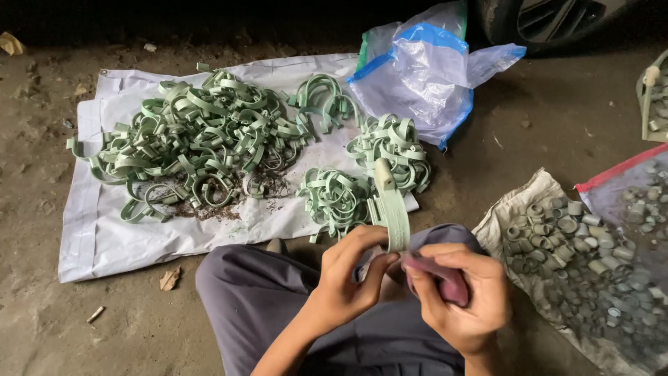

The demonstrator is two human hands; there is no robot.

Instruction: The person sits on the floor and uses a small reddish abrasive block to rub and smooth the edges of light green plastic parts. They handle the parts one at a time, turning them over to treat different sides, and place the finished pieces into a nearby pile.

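The left grip (pixel 355 268) pinches the lower end of a green strap (pixel 392 209), whose long axis runs up and away from it. The right grip (pixel 456 296), just beside, is clamped on a pink tool (pixel 445 278) touching the strap's base.

bare dirt floor (pixel 125 327) w/ debris, dim light, dark shadow at top edge.

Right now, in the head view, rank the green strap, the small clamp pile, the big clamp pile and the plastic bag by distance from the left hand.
1. Green strap: in the left hand.
2. Small clamp pile: just above.
3. Plastic bag: upper right.
4. Big clamp pile: upper left, close to the bag's rank.
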